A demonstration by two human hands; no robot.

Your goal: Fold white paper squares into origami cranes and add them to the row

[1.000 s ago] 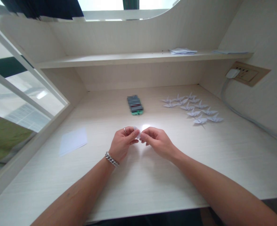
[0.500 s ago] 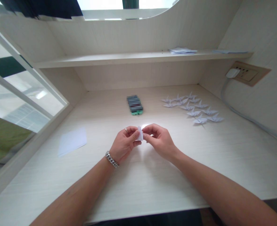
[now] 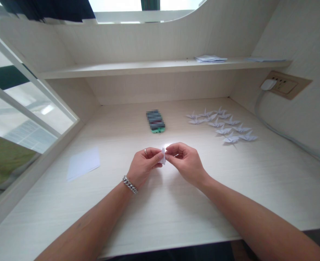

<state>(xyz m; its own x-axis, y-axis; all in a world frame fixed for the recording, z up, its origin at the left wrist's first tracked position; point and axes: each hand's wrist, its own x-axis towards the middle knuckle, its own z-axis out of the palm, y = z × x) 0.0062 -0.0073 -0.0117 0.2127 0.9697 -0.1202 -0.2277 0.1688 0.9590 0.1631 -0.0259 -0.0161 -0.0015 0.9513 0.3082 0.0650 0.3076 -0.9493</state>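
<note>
My left hand [image 3: 146, 161], with a ring and a chain bracelet at the wrist, pinches a small folded white paper [image 3: 163, 156] between thumb and fingers. On the paper's other side, my right hand [image 3: 185, 159] has its thumb and fingertips closed on its right edge. The paper is held on edge above the desk, and most of it is hidden by the left fingers. Several finished white paper cranes [image 3: 217, 124] stand grouped on the desk at the right, beyond the right hand.
White paper sheets [image 3: 83, 164] lie at the left of the desk. A phone-like object [image 3: 156, 121], blurred out, with a green edge, lies behind the hands. Papers [image 3: 210, 58] rest on the shelf [image 3: 122, 69]. From a wall socket [image 3: 287, 85] a cable [image 3: 285, 137] runs down the right side.
The folded paper has turned to a narrower, more edge-on view and shifted slightly right. My right fingertips have shifted a little at its edge. The cranes and sheets stay put.
</note>
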